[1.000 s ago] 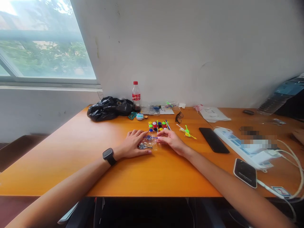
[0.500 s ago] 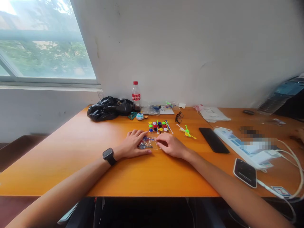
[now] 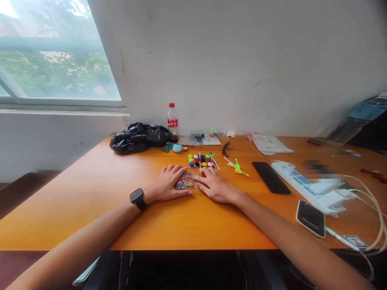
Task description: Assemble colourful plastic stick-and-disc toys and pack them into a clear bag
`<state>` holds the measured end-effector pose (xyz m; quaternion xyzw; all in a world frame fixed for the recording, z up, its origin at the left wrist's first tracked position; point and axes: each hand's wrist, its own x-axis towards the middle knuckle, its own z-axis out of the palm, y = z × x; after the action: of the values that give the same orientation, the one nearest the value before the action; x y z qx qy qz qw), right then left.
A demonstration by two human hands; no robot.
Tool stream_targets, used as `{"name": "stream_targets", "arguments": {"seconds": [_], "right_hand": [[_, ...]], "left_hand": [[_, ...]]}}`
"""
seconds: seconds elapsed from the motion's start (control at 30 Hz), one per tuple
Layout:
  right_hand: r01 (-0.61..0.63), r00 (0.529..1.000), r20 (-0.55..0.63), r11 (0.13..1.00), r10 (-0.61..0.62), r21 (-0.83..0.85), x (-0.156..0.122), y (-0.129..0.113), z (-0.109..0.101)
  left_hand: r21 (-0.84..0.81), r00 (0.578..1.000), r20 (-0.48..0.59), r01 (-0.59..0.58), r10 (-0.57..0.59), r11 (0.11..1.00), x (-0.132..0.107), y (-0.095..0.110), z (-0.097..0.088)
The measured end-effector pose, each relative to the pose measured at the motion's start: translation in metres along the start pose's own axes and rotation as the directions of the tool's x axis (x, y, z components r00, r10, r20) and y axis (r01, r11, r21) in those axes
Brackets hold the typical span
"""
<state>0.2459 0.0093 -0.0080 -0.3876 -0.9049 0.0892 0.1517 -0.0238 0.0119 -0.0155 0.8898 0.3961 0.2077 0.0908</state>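
Observation:
A small clear plastic bag [image 3: 185, 182] with dark bits in it lies flat on the wooden table. My left hand [image 3: 167, 183] rests on the bag's left side, fingers stretched and thumb apart. At the bag's right edge lies my right hand [image 3: 216, 185], palm down with its fingers extended and spread. Just beyond the fingertips sit several coloured round plastic pieces [image 3: 203, 160] in rows, with thin coloured sticks [image 3: 215, 160] among and beside them. Farther right is a loose group of yellow, green and white sticks [image 3: 237, 166].
Behind stand a black plastic bag [image 3: 139, 139] and a cola bottle [image 3: 172, 123]. Dark glasses [image 3: 227, 149] lie past the pieces. To the right are a black phone [image 3: 271, 177], a white power strip [image 3: 308, 187] with cables, and a charging phone [image 3: 311, 218].
My right hand has gone from bent, pinched fingers at the bag's right edge to spread fingers lying flat there. My left hand stays on the bag.

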Motion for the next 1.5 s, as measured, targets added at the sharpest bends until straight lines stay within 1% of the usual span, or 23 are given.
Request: {"name": "stream_targets", "arguments": {"seconds": [0.1, 0.2, 0.27, 0.3, 0.37, 0.43, 0.5, 0.57, 0.63, 0.7, 0.83, 0.93, 1.0, 1.07, 1.13, 1.17, 1.23, 1.27, 1.3, 1.33, 1.37, 1.43, 1.5], "right_hand": [[0.004, 1.0, -0.017, 1.0, -0.004, -0.002, 0.002, 0.0, 0.002], [0.05, 0.992, -0.12, 0.998, -0.045, 0.041, 0.005, 0.007, -0.001], [0.023, 0.981, -0.194, 0.999, -0.016, 0.032, 0.005, 0.017, -0.01], [-0.023, 0.975, -0.22, 1.0, 0.024, 0.006, 0.004, 0.023, -0.016], [-0.173, 0.957, -0.251, 0.981, 0.146, -0.088, 0.001, 0.04, -0.032], [-0.32, 0.925, -0.269, 0.931, 0.267, -0.177, -0.003, 0.059, -0.049], [-0.471, 0.869, -0.281, 0.855, 0.407, -0.216, -0.009, 0.077, -0.063], [-0.57, 0.821, -0.209, 0.789, 0.532, -0.229, -0.013, 0.093, -0.073], [-0.616, 0.787, -0.155, 0.751, 0.597, -0.237, -0.016, 0.102, -0.076], [-0.632, 0.774, -0.146, 0.736, 0.616, -0.244, -0.018, 0.106, -0.077], [-0.648, 0.761, -0.196, 0.722, 0.618, -0.243, -0.019, 0.109, -0.076], [-0.669, 0.743, -0.225, 0.712, 0.63, -0.213, -0.02, 0.113, -0.079], [-0.673, 0.736, -0.246, 0.721, 0.63, -0.166, -0.021, 0.117, -0.081], [-0.667, 0.727, -0.293, 0.74, 0.621, -0.086, -0.022, 0.122, -0.082], [-0.637, 0.709, -0.382, 0.771, 0.593, 0.013, -0.021, 0.125, -0.082], [-0.61, 0.694, -0.439, 0.79, 0.57, 0.062, -0.02, 0.127, -0.082], [-0.533, 0.646, -0.547, 0.828, 0.532, 0.176, -0.018, 0.127, -0.083], [-0.48, 0.619, -0.577, 0.838, 0.533, 0.259, -0.016, 0.125, -0.083], [-0.416, 0.603, -0.576, 0.834, 0.552, 0.362, -0.015, 0.122, -0.083], [-0.345, 0.607, -0.544, 0.809, 0.58, 0.477, -0.012, 0.118, -0.083], [-0.275, 0.632, -0.486, 0.761, 0.604, 0.588, -0.01, 0.112, -0.081], [-0.189, 0.723, -0.329, 0.631, 0.608, 0.752, -0.005, 0.098, -0.075], [-0.189, 0.798, -0.185, 0.529, 0.574, 0.827, -0.001, 0.082, -0.064]], "left_hand": [[-0.005, 1.0, 0.007, 0.003, -0.003, 1.0, 0.0, 0.0, 0.0], [-0.005, 1.0, 0.017, 0.014, -0.014, 1.0, 0.001, 0.0, 0.0], [-0.005, 1.0, 0.02, 0.02, -0.02, 1.0, 0.001, 0.0, -0.001], [-0.006, 1.0, 0.021, 0.023, -0.022, 1.0, 0.001, 0.0, -0.001], [-0.012, 0.999, 0.025, 0.024, -0.024, 1.0, 0.001, 0.001, -0.002], [-0.015, 0.999, 0.032, 0.027, -0.027, 1.0, 0.001, 0.001, -0.003], [-0.012, 0.999, 0.037, 0.03, -0.03, 0.999, 0.001, 0.002, -0.004], [-0.005, 0.999, 0.037, 0.029, -0.028, 1.0, 0.001, 0.002, -0.004], [-0.005, 0.999, 0.032, 0.021, -0.021, 1.0, 0.0, 0.002, -0.004], [-0.006, 1.0, 0.026, 0.016, -0.016, 1.0, 0.0, 0.001, -0.003], [-0.004, 1.0, 0.019, 0.015, -0.015, 1.0, 0.0, 0.0, -0.003], [-0.007, 1.0, 0.022, 0.014, -0.014, 1.0, 0.0, 0.001, -0.003], [-0.006, 1.0, 0.026, 0.014, -0.014, 1.0, 0.0, 0.001, -0.003], [-0.01, 1.0, 0.025, 0.012, -0.012, 1.0, 0.0, 0.001, -0.004], [-0.014, 1.0, 0.022, 0.011, -0.011, 1.0, 0.0, 0.001, -0.004], [-0.015, 1.0, 0.02, 0.011, -0.011, 1.0, 0.0, 0.001, -0.004], [-0.016, 1.0, 0.019, 0.013, -0.013, 1.0, 0.0, 0.001, -0.003], [-0.016, 1.0, 0.019, 0.015, -0.015, 1.0, 0.0, 0.001, -0.003], [-0.017, 1.0, 0.017, 0.018, -0.018, 1.0, 0.0, 0.001, -0.003], [-0.018, 1.0, 0.016, 0.02, -0.019, 1.0, 0.0, 0.001, -0.003], [-0.018, 1.0, 0.014, 0.021, -0.021, 1.0, 0.0, 0.001, -0.002], [-0.014, 1.0, 0.013, 0.022, -0.022, 1.0, 0.0, 0.001, -0.002], [-0.009, 1.0, 0.017, 0.023, -0.023, 1.0, 0.0, 0.001, -0.002]]}}
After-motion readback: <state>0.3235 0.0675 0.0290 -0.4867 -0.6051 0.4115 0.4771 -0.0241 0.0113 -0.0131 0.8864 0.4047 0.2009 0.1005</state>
